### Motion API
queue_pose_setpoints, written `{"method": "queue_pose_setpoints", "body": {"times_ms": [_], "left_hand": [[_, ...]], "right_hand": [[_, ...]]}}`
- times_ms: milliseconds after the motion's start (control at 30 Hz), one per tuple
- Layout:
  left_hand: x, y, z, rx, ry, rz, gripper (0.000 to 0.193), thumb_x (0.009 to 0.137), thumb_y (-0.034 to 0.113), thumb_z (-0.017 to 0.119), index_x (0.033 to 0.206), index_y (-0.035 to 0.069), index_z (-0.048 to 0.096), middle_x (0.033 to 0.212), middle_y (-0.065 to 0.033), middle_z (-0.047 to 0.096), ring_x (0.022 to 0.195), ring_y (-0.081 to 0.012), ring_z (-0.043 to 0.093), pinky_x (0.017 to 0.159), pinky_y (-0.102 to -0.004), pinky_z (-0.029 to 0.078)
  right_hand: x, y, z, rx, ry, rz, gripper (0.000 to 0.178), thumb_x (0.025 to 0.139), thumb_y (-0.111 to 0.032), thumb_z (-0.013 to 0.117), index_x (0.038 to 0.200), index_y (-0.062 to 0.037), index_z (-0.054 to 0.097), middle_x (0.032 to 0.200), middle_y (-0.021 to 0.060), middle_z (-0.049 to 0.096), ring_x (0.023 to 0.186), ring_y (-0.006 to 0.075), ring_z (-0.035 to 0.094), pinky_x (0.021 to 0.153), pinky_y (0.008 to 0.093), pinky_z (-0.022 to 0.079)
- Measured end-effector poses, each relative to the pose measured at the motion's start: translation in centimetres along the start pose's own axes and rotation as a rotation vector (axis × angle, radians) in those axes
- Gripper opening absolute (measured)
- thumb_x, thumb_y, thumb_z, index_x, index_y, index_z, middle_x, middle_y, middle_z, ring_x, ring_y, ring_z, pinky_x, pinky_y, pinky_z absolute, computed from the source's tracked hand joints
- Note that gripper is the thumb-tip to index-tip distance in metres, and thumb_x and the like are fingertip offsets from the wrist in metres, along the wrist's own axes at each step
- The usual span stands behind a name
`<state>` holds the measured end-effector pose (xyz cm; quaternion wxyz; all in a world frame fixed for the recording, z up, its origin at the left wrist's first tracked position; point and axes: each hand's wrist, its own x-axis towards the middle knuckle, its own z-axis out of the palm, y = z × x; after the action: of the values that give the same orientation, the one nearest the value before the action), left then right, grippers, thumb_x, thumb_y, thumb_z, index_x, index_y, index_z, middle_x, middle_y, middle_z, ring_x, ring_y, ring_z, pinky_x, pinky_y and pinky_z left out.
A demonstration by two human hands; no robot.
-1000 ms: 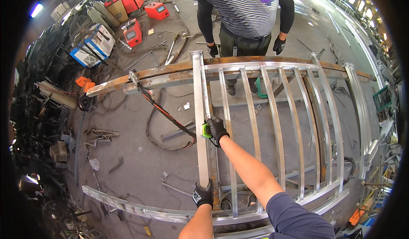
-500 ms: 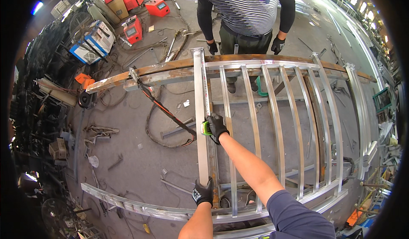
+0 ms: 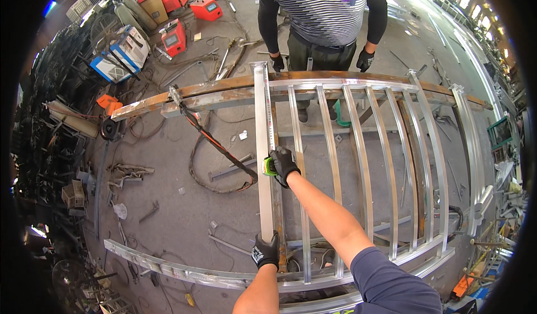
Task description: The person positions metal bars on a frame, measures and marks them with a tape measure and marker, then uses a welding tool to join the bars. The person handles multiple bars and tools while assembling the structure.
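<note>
A pale rectangular metal tube (image 3: 262, 124) lies across the frame, pointing away from me. My left hand (image 3: 265, 251), in a black glove, is wrapped round its near end. My right hand (image 3: 284, 166), gloved too, grips a green tape measure (image 3: 269, 166) against the tube's right side, about halfway along. The white tape blade (image 3: 269, 110) runs out from it along the tube towards the far end. To the right, a silver metal frame with several parallel bars (image 3: 363, 140) rests on the rusty beam (image 3: 224, 85).
A person (image 3: 321, 17) with black gloves stands beyond the far beam, arms down. A cable with a clamp (image 3: 210, 138) hangs over that beam on the left. Red machines (image 3: 174, 38) and a blue-and-white machine (image 3: 120, 54) stand back left. A long silver rail (image 3: 168, 265) crosses the near side.
Hardly anything differs: the view has shifted slightly. Both my hands keep their places on the tube and the tape measure.
</note>
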<state>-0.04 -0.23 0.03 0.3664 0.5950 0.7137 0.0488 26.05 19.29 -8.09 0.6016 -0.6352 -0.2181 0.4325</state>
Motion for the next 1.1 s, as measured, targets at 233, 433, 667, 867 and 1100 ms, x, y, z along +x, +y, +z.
{"method": "queue_pose_setpoints", "body": {"times_ms": [233, 433, 667, 867, 1100], "left_hand": [[-0.1, -0.7, 0.2, 0.014, 0.020, -0.031, 0.065, 0.083, 0.058, 0.079, 0.119, 0.005, 0.071, 0.107, -0.0250, 0.076, 0.103, -0.0457, 0.072, 0.086, -0.0512, 0.057], [1.6, -3.8, 2.7, -0.077, 0.092, 0.063, 0.077, 0.079, 0.069, 0.077, 0.115, 0.001, 0.070, 0.102, -0.0285, 0.075, 0.097, -0.0473, 0.073, 0.081, -0.0563, 0.057], [0.6, -2.4, 2.5, -0.480, 0.018, -0.019, 0.042, 0.094, 0.037, 0.078, 0.108, 0.000, 0.063, 0.068, -0.0070, 0.058, 0.048, -0.0177, 0.052, 0.043, -0.0367, 0.043], [-1.2, -0.3, 2.2, -0.313, -0.018, -0.013, 0.067, 0.087, 0.051, 0.080, 0.115, -0.009, 0.068, 0.083, -0.0158, 0.069, 0.061, -0.0249, 0.063, 0.053, -0.0426, 0.050], [0.0, -8.0, -2.3, -0.522, -0.288, 0.295, 0.050, 0.102, 0.045, 0.058, 0.143, 0.016, 0.057, 0.145, -0.0132, 0.058, 0.131, -0.0330, 0.056, 0.101, -0.0497, 0.050]], "right_hand": [[0.6, 2.0, 0.5, -0.036, 0.003, -0.035, 0.013, 0.099, -0.015, 0.063, 0.094, -0.0054, 0.070, 0.079, -0.0003, 0.064, 0.070, 0.0090, 0.057, 0.064, 0.0306, 0.048], [-0.6, 1.0, 0.5, -0.263, 0.010, -0.041, 0.037, 0.105, -0.038, 0.054, 0.106, -0.0040, 0.067, 0.082, 0.0080, 0.063, 0.075, 0.0205, 0.062, 0.072, 0.0419, 0.052], [-25.5, -8.6, -9.8, 0.560, -0.576, 0.182, 0.042, 0.106, -0.040, 0.056, 0.110, -0.0004, 0.069, 0.083, 0.0081, 0.069, 0.068, 0.0163, 0.065, 0.066, 0.0333, 0.054], [-62.9, -6.9, -28.8, -0.022, -0.464, -0.480, 0.028, 0.106, -0.023, 0.060, 0.118, -0.0005, 0.072, 0.102, 0.0100, 0.073, 0.092, 0.0231, 0.070, 0.082, 0.0364, 0.056], [-97.6, 0.9, -36.1, 0.936, 0.867, 0.302, 0.025, 0.104, -0.030, 0.062, 0.113, -0.0090, 0.073, 0.082, 0.0064, 0.070, 0.061, 0.0194, 0.065, 0.059, 0.0386, 0.056]]}}
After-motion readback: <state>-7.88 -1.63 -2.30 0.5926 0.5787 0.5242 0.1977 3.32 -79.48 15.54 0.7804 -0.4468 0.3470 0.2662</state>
